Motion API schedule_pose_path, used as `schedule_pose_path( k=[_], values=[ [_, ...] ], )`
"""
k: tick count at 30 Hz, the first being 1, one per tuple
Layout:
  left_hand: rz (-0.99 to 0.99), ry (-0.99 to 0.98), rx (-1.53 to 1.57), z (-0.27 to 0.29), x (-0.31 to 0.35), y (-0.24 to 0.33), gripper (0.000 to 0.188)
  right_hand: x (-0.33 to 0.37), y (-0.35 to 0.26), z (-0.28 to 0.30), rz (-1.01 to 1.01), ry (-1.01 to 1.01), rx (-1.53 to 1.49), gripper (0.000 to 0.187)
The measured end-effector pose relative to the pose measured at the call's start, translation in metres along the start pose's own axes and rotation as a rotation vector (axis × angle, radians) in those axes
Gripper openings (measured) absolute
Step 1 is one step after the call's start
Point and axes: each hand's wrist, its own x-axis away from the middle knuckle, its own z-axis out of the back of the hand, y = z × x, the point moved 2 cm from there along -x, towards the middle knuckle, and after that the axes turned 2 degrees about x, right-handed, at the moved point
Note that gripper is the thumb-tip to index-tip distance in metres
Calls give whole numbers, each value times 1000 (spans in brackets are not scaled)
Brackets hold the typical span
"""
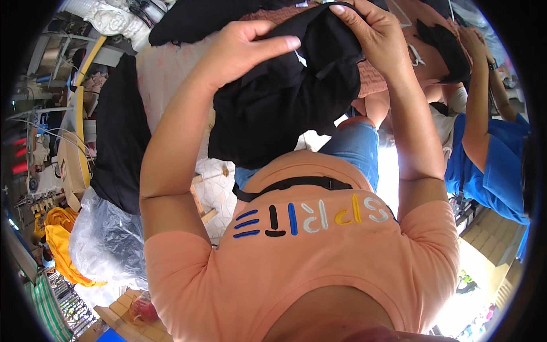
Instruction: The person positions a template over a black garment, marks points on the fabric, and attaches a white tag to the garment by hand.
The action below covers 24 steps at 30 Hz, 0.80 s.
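Observation:
A black garment of soft cloth hangs in folds in front of me, its lower part draped over my lap. At its upper left, my left hand grips the cloth, the thumb stretched across the front and the other fingers partly hidden behind it. My right hand pinches the garment's upper edge between thumb and fingers. Close to the left thumb tip, a small white tag shows against the black cloth.
More black cloth hangs at left, above a clear plastic bag and a yellow cloth. Textured pink cloth lies beyond the garment. At right, a co-worker in a blue shirt has both hands near black and pink cloth.

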Motion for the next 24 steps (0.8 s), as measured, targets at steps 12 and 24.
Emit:
schedule_pose_path(
  k=[12,24],
  values=[
    [-237,-350,885,4,-27,112,57,-26,-31,34,127,264,-126,7],
    [-725,-175,153,-8,22,245,129,4,-99,-25,96,-368,1123,86]
  ],
)
